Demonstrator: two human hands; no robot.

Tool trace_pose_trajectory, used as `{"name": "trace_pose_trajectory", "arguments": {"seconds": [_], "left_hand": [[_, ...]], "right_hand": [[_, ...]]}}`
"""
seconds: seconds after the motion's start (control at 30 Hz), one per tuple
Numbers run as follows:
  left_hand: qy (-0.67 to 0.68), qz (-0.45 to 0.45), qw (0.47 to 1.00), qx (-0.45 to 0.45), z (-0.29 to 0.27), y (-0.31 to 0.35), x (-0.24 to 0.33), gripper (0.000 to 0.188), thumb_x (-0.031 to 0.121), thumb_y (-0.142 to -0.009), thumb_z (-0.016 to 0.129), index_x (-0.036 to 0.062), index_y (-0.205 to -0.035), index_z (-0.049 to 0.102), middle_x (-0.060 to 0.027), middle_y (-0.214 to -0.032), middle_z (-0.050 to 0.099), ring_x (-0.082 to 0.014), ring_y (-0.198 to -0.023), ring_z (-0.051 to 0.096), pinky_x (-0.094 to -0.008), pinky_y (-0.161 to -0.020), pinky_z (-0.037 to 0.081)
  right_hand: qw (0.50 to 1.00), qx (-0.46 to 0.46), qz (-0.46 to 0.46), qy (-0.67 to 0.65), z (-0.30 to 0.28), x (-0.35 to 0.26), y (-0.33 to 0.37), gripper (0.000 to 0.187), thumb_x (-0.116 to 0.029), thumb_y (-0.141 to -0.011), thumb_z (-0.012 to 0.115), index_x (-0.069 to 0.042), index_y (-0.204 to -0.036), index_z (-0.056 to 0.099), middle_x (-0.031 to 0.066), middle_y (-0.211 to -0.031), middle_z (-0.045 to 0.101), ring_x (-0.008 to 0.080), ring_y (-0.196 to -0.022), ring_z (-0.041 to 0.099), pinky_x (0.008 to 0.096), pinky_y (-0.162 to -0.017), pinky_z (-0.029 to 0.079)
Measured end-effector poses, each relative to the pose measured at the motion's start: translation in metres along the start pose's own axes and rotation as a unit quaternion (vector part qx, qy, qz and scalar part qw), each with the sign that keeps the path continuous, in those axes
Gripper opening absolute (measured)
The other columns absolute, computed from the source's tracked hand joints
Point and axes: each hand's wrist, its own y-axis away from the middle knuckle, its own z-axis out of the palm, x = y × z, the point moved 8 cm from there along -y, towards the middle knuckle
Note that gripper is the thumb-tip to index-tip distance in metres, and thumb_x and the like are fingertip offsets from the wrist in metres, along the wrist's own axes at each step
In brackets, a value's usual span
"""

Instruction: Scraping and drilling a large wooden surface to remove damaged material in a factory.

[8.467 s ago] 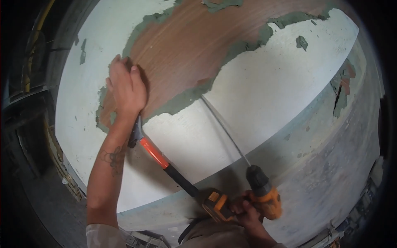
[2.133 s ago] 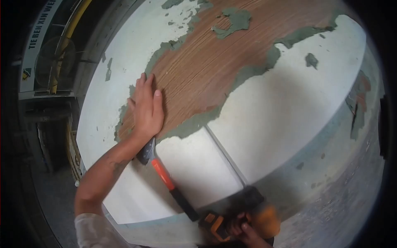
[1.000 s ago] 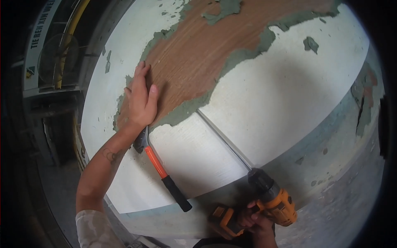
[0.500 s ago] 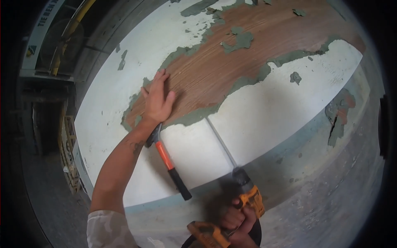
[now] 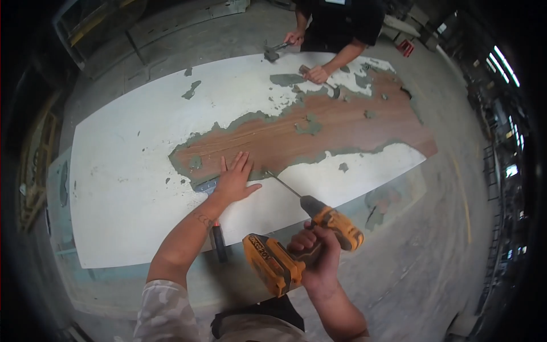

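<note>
My left hand (image 5: 233, 181) lies flat with its fingers spread, across the lower edge of a bare brown strip (image 5: 250, 143) on a large white panel (image 5: 125, 205). In my right hand (image 5: 313, 251) is an orange and black cordless drill (image 5: 336, 227), gripped by its handle. Its long thin bit (image 5: 286, 187) reaches the ragged grey-green edge of the strip, just right of my left hand. Whether the tip touches is hard to tell. Partly under my left forearm lies a hand tool (image 5: 220, 244) with a flat grey metal head and an orange and black handle.
Across the panel a person in dark clothes (image 5: 342, 25) holds a hammer (image 5: 271, 53) and a second tool with a curved dark head (image 5: 333, 89). Grey-green flakes (image 5: 343, 167) dot the panel. A wooden frame (image 5: 37, 162) stands at the left.
The view has shifted, bringing the other person into sight. The drill is raised and tilted, its bit now closer to my left hand. My left forearm now covers more of the hand tool.
</note>
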Motion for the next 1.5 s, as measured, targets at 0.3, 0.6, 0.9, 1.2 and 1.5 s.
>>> {"name": "trace_pose_trajectory", "arguments": {"seconds": [0.3, 0.6, 0.9, 1.2, 1.5], "left_hand": [[-0.131, -0.039, 0.991, 0.002, 0.019, -0.027, 0.031, 0.058, 0.051, -0.094, 0.062, 0.0062, -0.131, 0.056, -0.0289, -0.149, 0.042, -0.0533, -0.142, 0.037, -0.0829, -0.097, 0.035], [-0.128, -0.021, 0.983, -0.127, 0.050, -0.049, 0.024, 0.044, 0.022, -0.100, 0.045, -0.0026, -0.136, 0.053, -0.0404, -0.150, 0.039, -0.0673, -0.135, 0.038, -0.0781, -0.105, 0.033], [-0.062, -0.083, 0.978, -0.179, 0.025, -0.048, 0.035, 0.040, 0.024, -0.102, 0.042, 0.0104, -0.137, 0.054, -0.0431, -0.155, 0.029, -0.0692, -0.140, 0.025, -0.0768, -0.110, 0.028], [-0.133, -0.026, 0.967, -0.216, 0.024, -0.063, 0.048, 0.039, 0.019, -0.094, 0.048, 0.0033, -0.128, 0.055, -0.0327, -0.120, 0.067, -0.0564, -0.131, 0.051, -0.0645, -0.116, 0.031], [-0.305, -0.052, 0.909, -0.278, 0.036, -0.089, 0.079, 0.024, 0.021, -0.087, 0.062, 0.0086, -0.104, 0.074, -0.0184, -0.102, 0.076, -0.0390, -0.104, 0.073, -0.0470, -0.084, 0.061]], "right_hand": [[0.993, 0.030, -0.012, 0.117, -0.016, -0.018, 0.000, 0.012, -0.016, -0.091, 0.060, -0.006, -0.099, 0.057, -0.0029, -0.071, 0.047, 0.0106, -0.064, 0.047, 0.0283, -0.063, 0.044], [0.994, 0.020, 0.005, 0.111, 0.010, -0.050, -0.012, 0.015, -0.016, -0.093, 0.063, -0.004, -0.099, 0.058, -0.0043, -0.068, 0.045, 0.0084, -0.060, 0.047, 0.0249, -0.058, 0.042], [0.660, 0.011, -0.343, 0.668, -0.134, -0.074, 0.135, 0.028, -0.009, -0.088, 0.065, -0.004, -0.115, 0.059, 0.0063, -0.082, 0.061, 0.0195, -0.066, 0.060, 0.0333, -0.065, 0.051], [0.548, 0.239, -0.257, 0.759, -0.226, -0.076, 0.157, 0.061, -0.022, -0.075, 0.089, 0.000, -0.123, 0.058, 0.0143, -0.104, 0.071, 0.0233, -0.093, 0.073, 0.0374, -0.084, 0.057], [0.758, 0.047, -0.283, 0.586, -0.207, -0.110, 0.055, 0.072, -0.006, -0.089, 0.066, 0.008, -0.148, 0.027, 0.0275, -0.132, 0.054, 0.0385, -0.124, 0.057, 0.0440, -0.106, 0.044]]}}
